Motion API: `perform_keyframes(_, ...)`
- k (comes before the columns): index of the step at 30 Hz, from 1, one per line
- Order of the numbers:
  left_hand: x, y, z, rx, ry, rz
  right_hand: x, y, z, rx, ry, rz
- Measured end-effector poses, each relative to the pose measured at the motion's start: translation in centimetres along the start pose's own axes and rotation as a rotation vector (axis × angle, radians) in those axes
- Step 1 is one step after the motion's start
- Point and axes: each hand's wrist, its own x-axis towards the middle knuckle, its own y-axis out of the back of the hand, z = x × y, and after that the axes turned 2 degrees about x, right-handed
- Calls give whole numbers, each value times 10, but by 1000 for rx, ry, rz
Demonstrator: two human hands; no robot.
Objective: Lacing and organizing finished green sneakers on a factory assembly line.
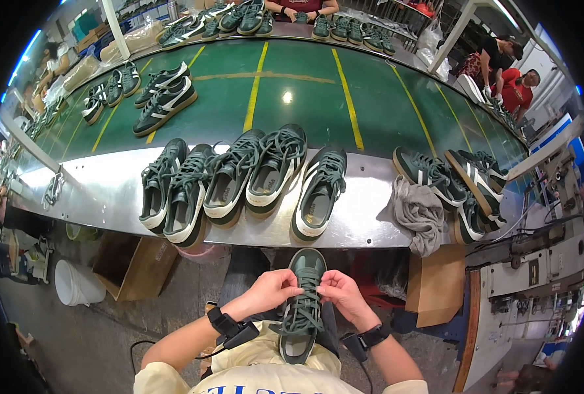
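A dark green sneaker point(310, 260) rests on my lap, toe pointing away from me, its green laces point(303, 316) running up the tongue. My left hand point(273, 289) is at the shoe's left side, thumb and finger pinched on the lacing. From the right, my right hand point(346, 297) pinches at the lace edge, fingertips close to the eyelets. Just beyond, on the metal ledge, a single green sneaker with white stripes point(319, 194) stands by itself, laces loose. Left of it several matching sneakers point(229, 177) stand side by side, heels toward me.
A green conveyor belt point(298, 85) with yellow lines carries more sneakers point(166, 102). A grey rag point(418, 213) hangs over the ledge beside stacked sneakers point(476, 177). Cardboard boxes point(134, 262) and a white bucket point(77, 282) stand below. Co-workers sit across and at the far right.
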Motion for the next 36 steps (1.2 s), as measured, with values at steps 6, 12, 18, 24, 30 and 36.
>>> perform_keyframes(6, -12, -3, 27, 624, -498, 175, -21, -4, -1, -158, 135, 88)
perform_keyframes(12, -15, -8, 25, 536, -422, 221, -13, -14, -35, -810, 311, -12)
perform_keyframes(18, -22, -14, 28, 565, -355, 154, -1, -14, -47, -1005, 267, -205)
perform_keyframes(24, -14, -18, 32, 711, -288, 43, -12, -29, -14, -1370, 734, 175)
perform_keyframes(30, -15, 0, 24, 390, -164, 2, -36, -25, -11, -1107, 625, 170)
perform_keyframes(36, -17, 4, 8, 57, 98, -70, -19, -40, -32, -1088, 374, 61)
